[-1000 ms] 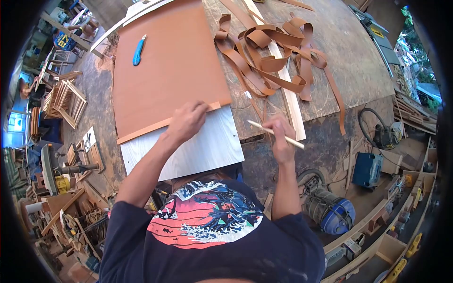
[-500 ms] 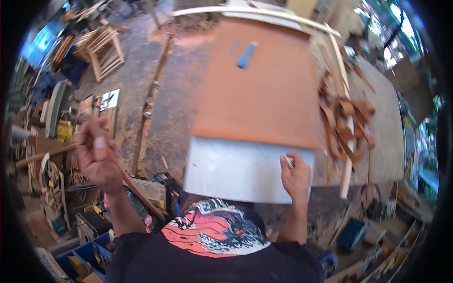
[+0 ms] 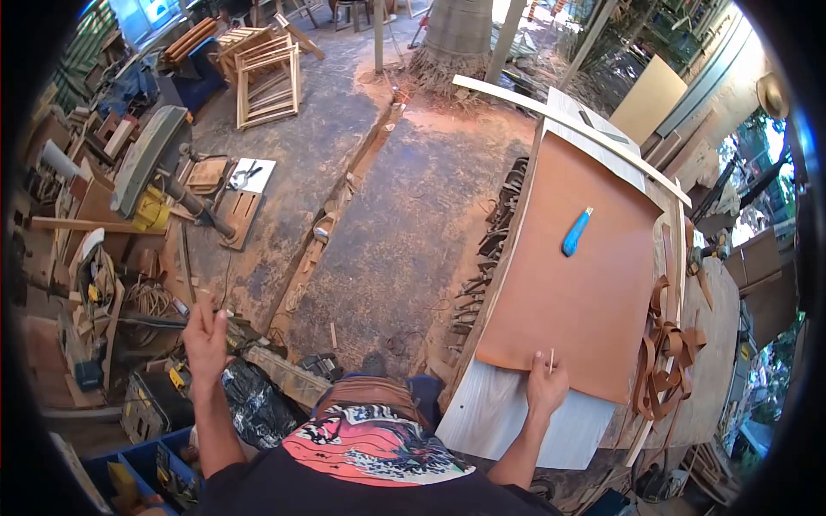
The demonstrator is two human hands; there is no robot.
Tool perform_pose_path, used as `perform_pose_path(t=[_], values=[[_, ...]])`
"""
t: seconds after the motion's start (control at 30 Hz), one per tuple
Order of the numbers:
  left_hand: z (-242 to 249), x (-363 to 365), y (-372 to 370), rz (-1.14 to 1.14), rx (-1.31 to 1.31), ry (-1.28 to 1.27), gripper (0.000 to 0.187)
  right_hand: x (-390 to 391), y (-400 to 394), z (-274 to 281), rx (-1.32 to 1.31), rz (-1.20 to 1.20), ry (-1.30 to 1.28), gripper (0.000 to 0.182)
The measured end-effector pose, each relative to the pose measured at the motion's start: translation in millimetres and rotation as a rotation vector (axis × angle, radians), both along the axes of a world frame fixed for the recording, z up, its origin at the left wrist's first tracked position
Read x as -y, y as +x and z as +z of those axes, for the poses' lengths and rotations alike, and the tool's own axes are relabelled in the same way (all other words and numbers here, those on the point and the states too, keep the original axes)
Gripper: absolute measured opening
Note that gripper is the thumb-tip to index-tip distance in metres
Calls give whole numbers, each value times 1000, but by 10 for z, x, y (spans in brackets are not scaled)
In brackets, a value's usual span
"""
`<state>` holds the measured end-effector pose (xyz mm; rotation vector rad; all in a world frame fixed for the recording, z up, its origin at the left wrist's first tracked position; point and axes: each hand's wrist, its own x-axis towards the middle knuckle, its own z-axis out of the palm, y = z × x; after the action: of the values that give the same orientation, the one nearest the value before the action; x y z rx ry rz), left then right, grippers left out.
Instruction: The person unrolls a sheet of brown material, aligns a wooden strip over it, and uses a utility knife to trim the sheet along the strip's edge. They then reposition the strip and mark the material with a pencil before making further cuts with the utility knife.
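My left hand (image 3: 205,342) is raised at the left, away from the bench, with its fingers stretched upward and the thumb apart. I make out nothing held in it. My right hand (image 3: 545,389) is at the near edge of a brown leather sheet (image 3: 594,301), pinching a thin pale stick (image 3: 551,361) that points up. Beneath the leather lies a pale wood-grained board (image 3: 508,421), showing along the near side. A blue-handled knife (image 3: 576,236) rests on top of the leather. Curled leather strips (image 3: 669,361) are heaped just to its right.
A long pale wooden strip (image 3: 568,125) crosses the far end of the leather. Tools (image 3: 490,249) line the bench's left side. On the left are a sanding machine (image 3: 155,163), wooden frames (image 3: 267,82) and a black plastic bag (image 3: 258,404). A tree trunk (image 3: 460,39) stands beyond.
My view has swung left, so the bench now appears further right. The long brown strip by my left hand is no longer seen there. My right hand now reaches the leather's near edge.
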<state>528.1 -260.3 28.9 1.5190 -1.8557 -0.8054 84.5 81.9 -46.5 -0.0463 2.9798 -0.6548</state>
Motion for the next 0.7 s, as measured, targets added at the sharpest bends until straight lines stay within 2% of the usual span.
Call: perform_pose_path(t=[0.03,0.1,0.2,0.33,0.47,0.57,0.67,0.7], values=[[-39,63,2,15,-102,18,34,-21,2,-29,-1,-21,-30,46],[-96,286,-41,-32,-52,-5,35,-88,56,-77,2,-105,-58,45],[-51,679,-597,-135,9,-25,38,-82,189,-139,-2,-168,-78,43],[77,1115,-2041,-485,40,-100,38,21,306,-3,6,-309,-226,38],[215,1346,-3645,-746,78,-92,36,114,335,-198,29,-372,-348,32],[32,1491,-4783,-878,45,-152,36,182,338,-377,-121,-342,-317,32],[-183,1709,-5796,-1016,57,-242,36,239,334,-424,-122,-426,-312,38],[-216,1745,-6088,-1029,147,-284,36,261,316,-379,-123,-465,-296,38]])
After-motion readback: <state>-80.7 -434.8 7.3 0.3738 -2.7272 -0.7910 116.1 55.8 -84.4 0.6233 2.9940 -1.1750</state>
